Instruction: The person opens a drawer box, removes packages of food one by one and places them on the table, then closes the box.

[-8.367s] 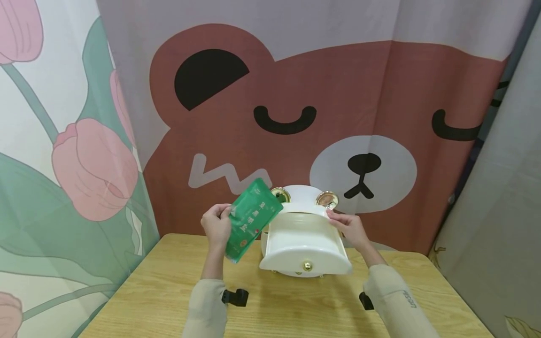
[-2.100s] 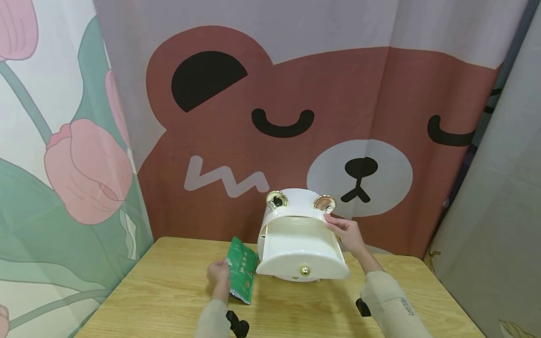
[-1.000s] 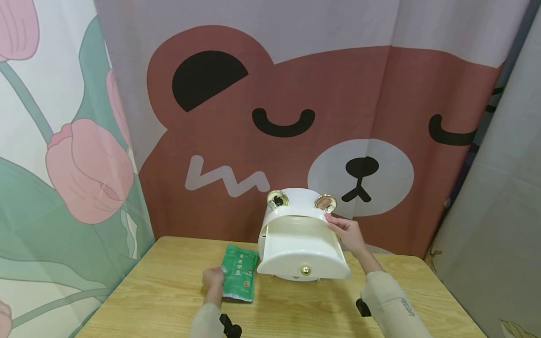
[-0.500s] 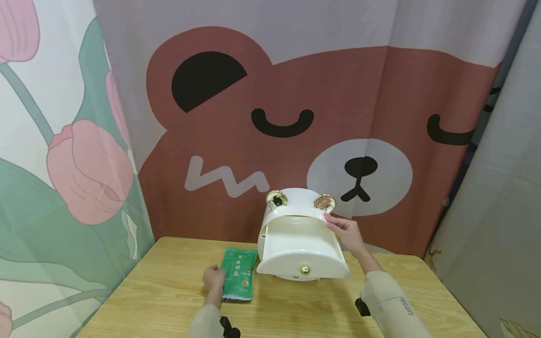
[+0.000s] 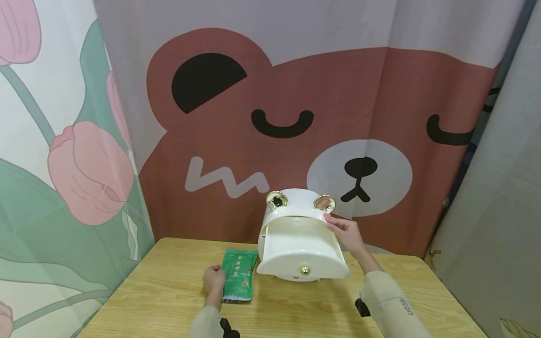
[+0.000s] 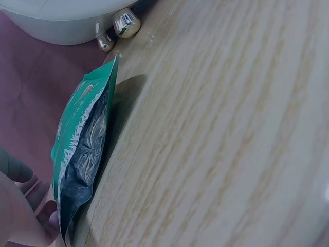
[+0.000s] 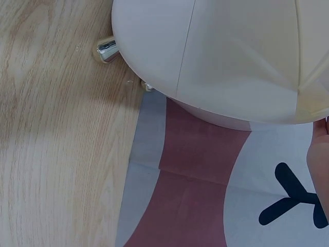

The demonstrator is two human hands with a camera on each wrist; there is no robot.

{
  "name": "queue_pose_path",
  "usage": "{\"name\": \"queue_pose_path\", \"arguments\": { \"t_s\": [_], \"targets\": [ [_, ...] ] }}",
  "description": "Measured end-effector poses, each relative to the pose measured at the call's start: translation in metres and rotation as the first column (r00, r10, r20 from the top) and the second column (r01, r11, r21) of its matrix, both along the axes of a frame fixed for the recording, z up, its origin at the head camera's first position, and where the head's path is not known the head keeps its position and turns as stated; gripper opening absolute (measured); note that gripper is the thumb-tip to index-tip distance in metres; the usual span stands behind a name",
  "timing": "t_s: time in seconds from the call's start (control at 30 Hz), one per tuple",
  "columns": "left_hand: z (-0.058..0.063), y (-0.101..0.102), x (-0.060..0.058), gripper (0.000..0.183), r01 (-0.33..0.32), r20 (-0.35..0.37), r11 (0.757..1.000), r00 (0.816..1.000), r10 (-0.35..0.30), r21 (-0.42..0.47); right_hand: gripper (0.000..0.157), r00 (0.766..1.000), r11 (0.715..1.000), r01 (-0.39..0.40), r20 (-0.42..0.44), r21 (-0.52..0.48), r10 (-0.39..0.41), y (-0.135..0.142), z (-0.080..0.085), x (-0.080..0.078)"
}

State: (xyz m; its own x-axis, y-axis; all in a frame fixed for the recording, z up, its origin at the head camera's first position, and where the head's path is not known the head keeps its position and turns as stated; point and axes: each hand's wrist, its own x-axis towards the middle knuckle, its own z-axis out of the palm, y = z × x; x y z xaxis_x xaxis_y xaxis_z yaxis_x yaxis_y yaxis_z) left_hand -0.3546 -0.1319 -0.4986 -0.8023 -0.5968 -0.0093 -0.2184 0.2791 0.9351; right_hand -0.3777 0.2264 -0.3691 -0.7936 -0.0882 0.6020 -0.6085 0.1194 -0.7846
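Observation:
A green packet [image 5: 238, 274] with white lettering lies on the table, left of a white storage box [image 5: 301, 202] with two gold-rimmed round eyes. My left hand [image 5: 214, 280] rests beside the packet's left edge. In the left wrist view, its loosely curled fingers [image 6: 38, 195] are by the packet [image 6: 77, 134], thumb apart from them. The box's drawer [image 5: 302, 256], with a gold knob [image 5: 305, 270], is pulled out towards me. My right hand [image 5: 347, 234] holds the box's upper right rim, thumb and fingertips below the right eye. The right wrist view shows only part of this hand [image 7: 320, 159].
The wooden table [image 5: 169, 281] extends around the box and packet. Behind it hangs a curtain [image 5: 220, 141] with a bear print. Short gold feet [image 6: 126, 23] carry the box. A tulip-print curtain [image 5: 84, 178] hangs at the left.
Earlier my left hand held the packet up beside the box. It came down onto the table and now lies flat there, the fingers loosened. My right hand keeps its place on the box.

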Motion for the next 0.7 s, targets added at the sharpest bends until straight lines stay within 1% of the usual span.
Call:
{"name": "queue_pose_path", "arguments": {
  "t_s": [0.13, 0.23, 0.33, 0.43, 0.57, 0.63, 0.7],
  "targets": [
    [0.001, 0.000, 0.001, 0.030, -0.002, 0.008, 0.999, 1.000, 0.002, -0.052, 0.024, 1.000, 1.000, -0.004, 0.019, -0.015, 0.004, -0.002, 0.004, 0.003],
    [0.003, 0.001, 0.003, 0.029, 0.001, 0.002, 0.996, 1.000, -0.001, -0.094, 0.023, 1.000, 1.000, -0.011, 0.015, -0.027, 0.011, -0.004, 0.009, 0.010],
    [0.006, 0.002, 0.004, 0.027, 0.013, -0.005, 0.993, 1.000, -0.013, -0.113, 0.023, 1.000, 1.000, -0.007, 0.011, -0.020, 0.008, -0.007, 0.014, 0.016],
    [0.009, 0.003, 0.006, 0.026, 0.008, -0.012, 0.994, 1.000, -0.009, -0.106, 0.023, 1.000, 1.000, -0.001, 0.016, -0.004, 0.002, -0.008, 0.016, 0.019],
    [0.014, 0.005, 0.008, 0.025, 0.008, -0.025, 0.997, 1.000, -0.010, -0.075, 0.023, 1.000, 1.000, 0.000, 0.022, -0.004, 0.000, -0.008, 0.015, 0.018],
    [0.017, 0.007, 0.009, 0.025, 0.007, -0.040, 0.998, 0.999, -0.009, -0.062, 0.024, 1.000, 1.000, -0.003, 0.018, -0.004, 0.003, -0.007, 0.013, 0.016],
    [0.020, 0.008, 0.010, 0.024, 0.005, -0.075, 0.998, 0.997, -0.009, -0.057, 0.024, 1.000, 1.000, -0.008, 0.019, -0.007, 0.008, -0.005, 0.010, 0.012]
  ]
}}
